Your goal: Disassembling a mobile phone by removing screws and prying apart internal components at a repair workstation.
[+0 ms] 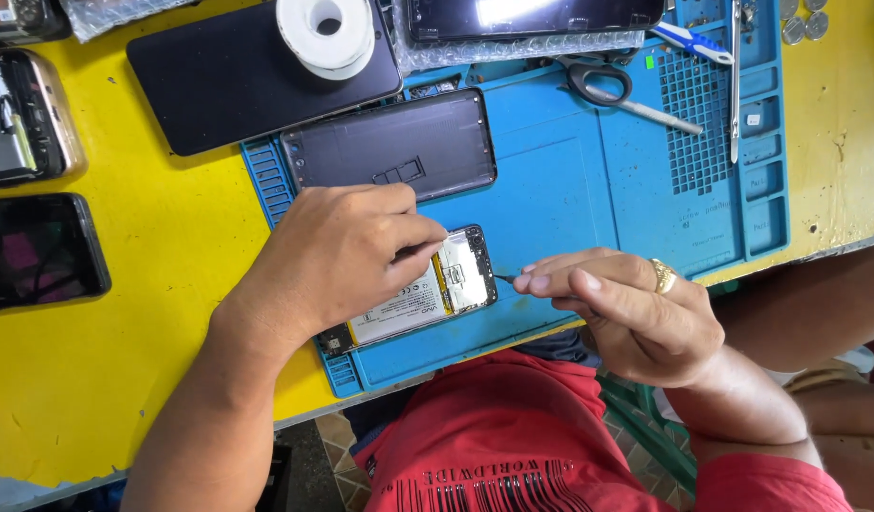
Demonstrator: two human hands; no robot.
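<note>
Running from the left edge: a black glass-fronted phone [38, 251] lies flat on the yellow table [171, 284], with an opened silver-framed phone body [24, 118] above it.

Next, a large black flat panel [228, 81] carries a white roll of tape [326, 33], parked well clear of the work.

A dark grey plastic phone back cover [389, 147] rests on the blue silicone repair mat [588, 190], just above the left hand; it looks set aside to bare the phone's insides.

The left hand [337, 256] lies palm down on the opened phone with white battery and exposed board [427, 294], fingers curled and pressing its upper edge, apparently to keep it from sliding. The phone lies slantwise near the mat's front edge, mostly under this hand, its board end poking out to the right.

The right hand [636, 308], wearing a gold ring [663, 275], pinches a thin dark-tipped tool [505, 279] between thumb and fingertips; the tip sits just beside the phone's right end.

Further back on the mat: grey-handled scissors [612, 90], metal tweezers [736, 76].
</note>
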